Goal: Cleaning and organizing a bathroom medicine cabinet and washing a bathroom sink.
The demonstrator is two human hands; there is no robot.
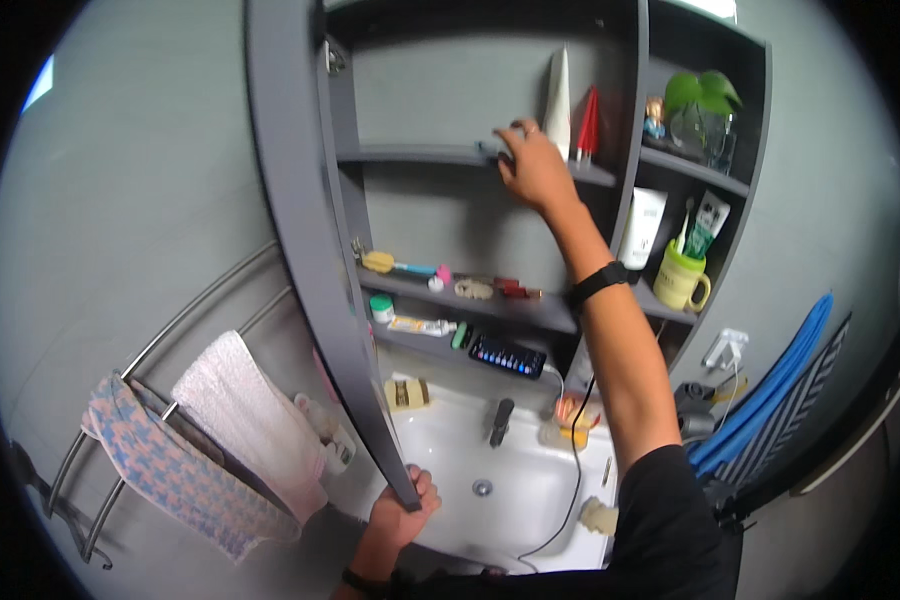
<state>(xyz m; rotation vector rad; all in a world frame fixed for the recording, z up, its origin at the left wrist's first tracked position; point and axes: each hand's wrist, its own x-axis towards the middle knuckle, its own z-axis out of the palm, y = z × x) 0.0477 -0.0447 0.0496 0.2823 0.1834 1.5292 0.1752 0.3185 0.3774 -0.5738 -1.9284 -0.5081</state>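
Note:
My left hand [401, 511] grips the lower end of the grey cabinet door [300, 217], which stands swung out. Up at the upper shelf [412, 154], my right hand [534, 166] has its fingers spread and bent. Just left of its fingertips a small bluish item [483, 147] lies on the shelf edge, too blurred to name. Beside that hand stand a tall white tube [559, 105] and a small folded red umbrella-shaped item [589, 124]. On the shelf below are a yellow-headed brush [379, 261], a beige ring-shaped item [473, 289] and dark red tubes [517, 288].
Lower down are a phone [508, 355], a toothpaste tube [420, 325] and a green-lidded jar [381, 308]. A black cable [576, 457] trails across the white washbasin [450, 480] near the faucet [502, 421]. Right compartments hold a plant [701, 94] and yellow mug [676, 279]. Towels [247, 412] hang left.

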